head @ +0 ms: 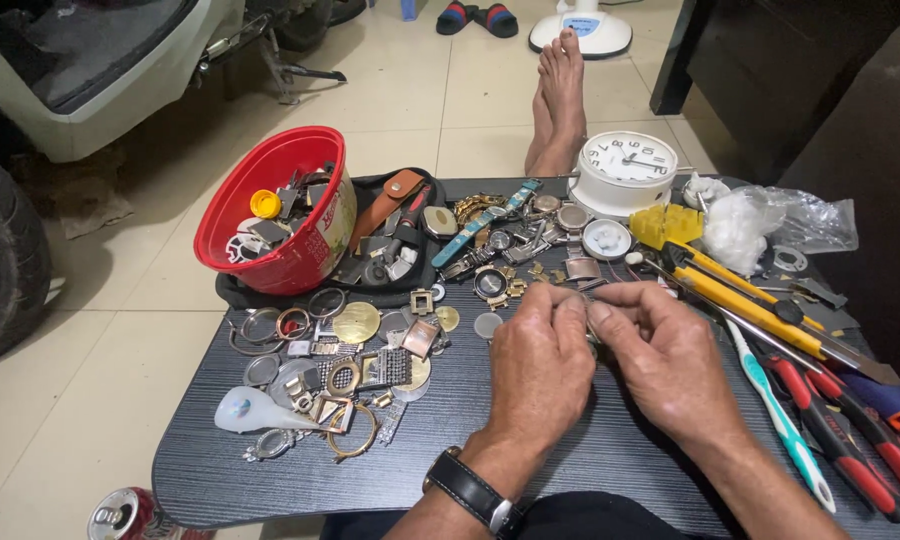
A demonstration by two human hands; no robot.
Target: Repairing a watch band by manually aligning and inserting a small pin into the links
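My left hand [538, 358] and my right hand [660, 345] meet over the middle of a dark low table [450, 460]. Both pinch a small metal watch part [590, 312] between their fingertips; most of it is hidden by the fingers. A black-strapped wristwatch [470, 490] sits on my left wrist. Just beyond the hands lies a heap of watch cases and bands [515, 255]. To the left of my left hand is a spread of loose watch bezels, rings and dials [340, 365].
A red tub [270, 200] of parts leans on a black pouch [390, 235] at the back left. A white alarm clock [625, 170] stands at the back. Yellow utility knives [740, 290], red-handled pliers [850, 440] and a toothbrush [780, 415] lie right. My bare foot [560, 95] rests beyond the table.
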